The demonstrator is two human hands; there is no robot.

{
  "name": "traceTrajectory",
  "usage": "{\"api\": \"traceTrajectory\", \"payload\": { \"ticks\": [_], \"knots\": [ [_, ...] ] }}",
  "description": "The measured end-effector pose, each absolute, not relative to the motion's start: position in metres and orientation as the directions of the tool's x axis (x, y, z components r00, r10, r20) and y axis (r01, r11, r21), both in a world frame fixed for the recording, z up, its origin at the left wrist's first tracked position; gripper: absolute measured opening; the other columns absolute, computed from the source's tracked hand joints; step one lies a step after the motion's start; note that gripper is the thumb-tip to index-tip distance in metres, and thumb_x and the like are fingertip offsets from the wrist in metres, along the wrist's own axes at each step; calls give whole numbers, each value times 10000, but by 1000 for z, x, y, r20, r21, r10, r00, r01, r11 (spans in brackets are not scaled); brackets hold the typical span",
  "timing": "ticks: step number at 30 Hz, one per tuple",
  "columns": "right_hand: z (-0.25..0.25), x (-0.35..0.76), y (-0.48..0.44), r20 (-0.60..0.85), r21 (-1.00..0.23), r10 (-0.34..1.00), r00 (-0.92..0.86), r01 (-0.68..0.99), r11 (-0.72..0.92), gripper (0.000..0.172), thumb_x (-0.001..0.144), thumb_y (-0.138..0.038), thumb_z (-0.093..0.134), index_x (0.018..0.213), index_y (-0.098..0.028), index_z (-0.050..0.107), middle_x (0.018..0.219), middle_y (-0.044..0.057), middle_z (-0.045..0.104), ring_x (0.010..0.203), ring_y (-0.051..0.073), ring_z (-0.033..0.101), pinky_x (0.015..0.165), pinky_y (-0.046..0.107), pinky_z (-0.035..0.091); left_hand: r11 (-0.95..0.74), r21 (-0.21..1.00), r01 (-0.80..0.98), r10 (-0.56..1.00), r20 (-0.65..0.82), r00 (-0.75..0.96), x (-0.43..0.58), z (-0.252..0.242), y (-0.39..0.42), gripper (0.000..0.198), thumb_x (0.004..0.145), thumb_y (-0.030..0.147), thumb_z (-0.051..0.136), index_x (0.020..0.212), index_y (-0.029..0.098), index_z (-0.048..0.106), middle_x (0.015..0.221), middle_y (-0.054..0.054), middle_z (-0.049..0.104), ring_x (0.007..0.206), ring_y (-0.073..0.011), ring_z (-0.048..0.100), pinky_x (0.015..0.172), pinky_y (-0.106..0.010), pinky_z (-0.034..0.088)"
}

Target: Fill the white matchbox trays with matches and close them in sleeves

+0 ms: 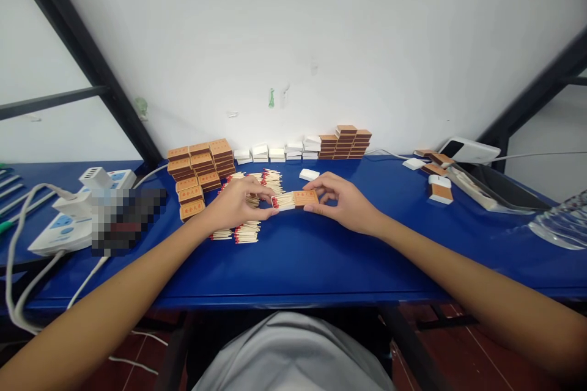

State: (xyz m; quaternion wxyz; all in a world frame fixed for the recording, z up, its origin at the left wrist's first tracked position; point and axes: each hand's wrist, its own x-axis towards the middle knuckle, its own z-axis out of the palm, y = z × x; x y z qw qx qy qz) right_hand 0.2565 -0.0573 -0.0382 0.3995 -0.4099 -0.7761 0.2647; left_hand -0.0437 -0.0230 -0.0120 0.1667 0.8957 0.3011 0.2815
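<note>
Matchbox lies between our 2 hands, over the blue counter, near the middle of what we see. Its tray juts out leftward from the orange sleeve, and we see matches lying in it, red heads toward our left. Our left hand is pinched on the tray's outer end, thumb at the near side and fingers at the far side. Our right hand is clamped on the sleeve's right end, thumb in front and fingers curled behind.

Beside and beyond our left hand lie loose match piles, partly hidden by it. Just beyond our right hand's fingertips we have a loose white tray.

Along the wall we see, from left to right, stacked boxes with orange tops, a row of white trays, and another box stack, brown sides toward us. Well to our left sits a power strip with white plugs in it. Far to our right are a white device, more boxes and clear plastic.
</note>
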Motion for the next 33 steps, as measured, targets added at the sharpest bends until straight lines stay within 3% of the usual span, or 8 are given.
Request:
{"api": "traceTrajectory", "payload": {
  "ticks": [9,13,16,19,25,33],
  "knots": [
    [-36,253,-57,276,-896,891,-361,238,374,502,789,-495,904,1160,-205,729,1209,100,703,1032,229,725,954,433,634,-724,530,442,671,389,631,-43,-12,-23,328,822,447,879,1089,260,848,871,-42,748,855,-197,634,733,-312,505],
    [-30,249,-61,166,-965,911,-377,126,229,531,897,-587,793,1209,-172,685,1124,102,755,898,195,731,825,382,636,-710,557,430,688,418,594,-40,-12,-26,377,801,463,896,1109,251,849,912,-47,748,827,-183,629,701,-296,495],
    [-28,246,-65,141,-957,910,-390,181,225,559,999,-661,625,1230,-154,675,870,46,722,676,142,639,645,309,565,-726,546,417,674,445,590,-36,-12,-29,377,803,445,899,1126,257,849,915,-47,753,850,-193,641,720,-301,511],
    [-29,244,-69,142,-928,904,-402,265,263,569,1051,-678,507,1257,-167,651,724,-10,617,604,133,563,544,267,466,-752,522,402,646,460,610,-32,-12,-34,359,821,429,894,1134,262,846,949,-50,782,892,-208,657,798,-331,532],
    [-29,241,-76,195,-855,888,-417,371,362,500,1079,-642,466,1196,-195,658,753,-12,577,650,137,559,578,262,453,-773,502,387,620,471,627,-27,-11,-41,330,830,405,893,1121,258,843,981,-51,807,928,-221,680,870,-364,547],
    [-25,232,-77,185,-963,901,-393,111,246,504,1038,-675,539,1227,-214,617,841,7,618,693,150,616,610,286,561,-750,578,320,643,527,556,-21,-12,-46,370,834,425,903,1152,249,831,961,-47,822,899,-212,689,845,-357,546]
  ]
}}
